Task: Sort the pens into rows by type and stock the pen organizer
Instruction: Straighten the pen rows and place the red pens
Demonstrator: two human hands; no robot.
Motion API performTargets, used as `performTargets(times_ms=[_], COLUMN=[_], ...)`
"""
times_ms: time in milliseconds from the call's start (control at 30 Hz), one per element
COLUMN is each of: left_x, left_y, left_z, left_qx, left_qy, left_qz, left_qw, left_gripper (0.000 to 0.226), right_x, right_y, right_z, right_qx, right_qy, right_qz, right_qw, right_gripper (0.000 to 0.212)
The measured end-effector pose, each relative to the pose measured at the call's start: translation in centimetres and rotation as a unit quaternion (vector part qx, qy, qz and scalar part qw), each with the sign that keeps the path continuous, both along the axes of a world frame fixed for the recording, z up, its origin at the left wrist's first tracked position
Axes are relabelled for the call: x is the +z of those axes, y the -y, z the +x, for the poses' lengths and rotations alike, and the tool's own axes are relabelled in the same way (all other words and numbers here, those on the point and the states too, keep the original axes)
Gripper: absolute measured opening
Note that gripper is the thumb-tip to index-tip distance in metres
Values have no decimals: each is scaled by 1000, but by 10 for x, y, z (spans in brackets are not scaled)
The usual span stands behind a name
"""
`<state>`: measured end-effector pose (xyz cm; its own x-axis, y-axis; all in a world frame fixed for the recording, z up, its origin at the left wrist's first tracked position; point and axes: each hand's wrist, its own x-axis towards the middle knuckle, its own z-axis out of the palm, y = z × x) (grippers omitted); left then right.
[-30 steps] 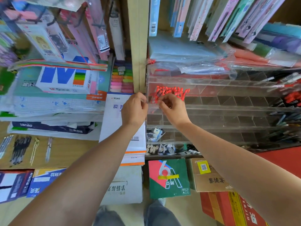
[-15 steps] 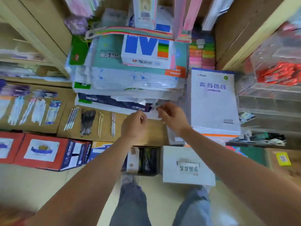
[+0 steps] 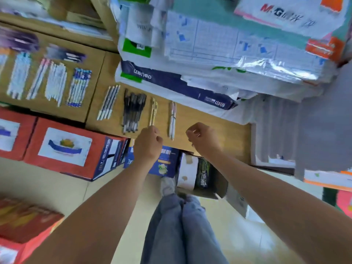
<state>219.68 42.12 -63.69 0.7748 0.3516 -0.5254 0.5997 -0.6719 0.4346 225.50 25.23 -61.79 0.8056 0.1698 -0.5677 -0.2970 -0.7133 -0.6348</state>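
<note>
Left grip (image 3: 147,143) is curled at the near tips of the cream pens (image 3: 153,111) — whether it pinches them I cannot tell. Right grip (image 3: 203,141) is a closed fist with nothing visible in it. Beyond them on the worktop (image 3: 209,119) lie rows of black pens (image 3: 133,111) and pink pens (image 3: 172,119). The barrels look light, stiff and smooth — likely to roll, so best pinched mid-barrel as a bundle.

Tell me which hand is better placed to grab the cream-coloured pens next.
Left, probably. The left hand is at the near end of the cream pens; the right hand sits past the white pens, farther off.
</note>
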Motion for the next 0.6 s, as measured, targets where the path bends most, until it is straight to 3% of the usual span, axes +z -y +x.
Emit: performTargets(times_ms=[100, 400, 600], left_x=[-31, -102, -113], left_y=[-16, -16, -14], left_z=[9, 42, 55], left_qx=[5, -71, -48], left_qy=[6, 39, 31], left_qz=[18, 118, 155], left_qw=[1000, 990, 986], left_gripper=[26, 45, 43], right_x=[-41, -119, -121], right_y=[-26, -67, -65], right_z=[11, 45, 54], right_qx=[-7, 37, 87], right_qy=[-11, 7, 11], right_qz=[-36, -181, -226], right_qw=[999, 983, 970], right_gripper=[14, 56, 48])
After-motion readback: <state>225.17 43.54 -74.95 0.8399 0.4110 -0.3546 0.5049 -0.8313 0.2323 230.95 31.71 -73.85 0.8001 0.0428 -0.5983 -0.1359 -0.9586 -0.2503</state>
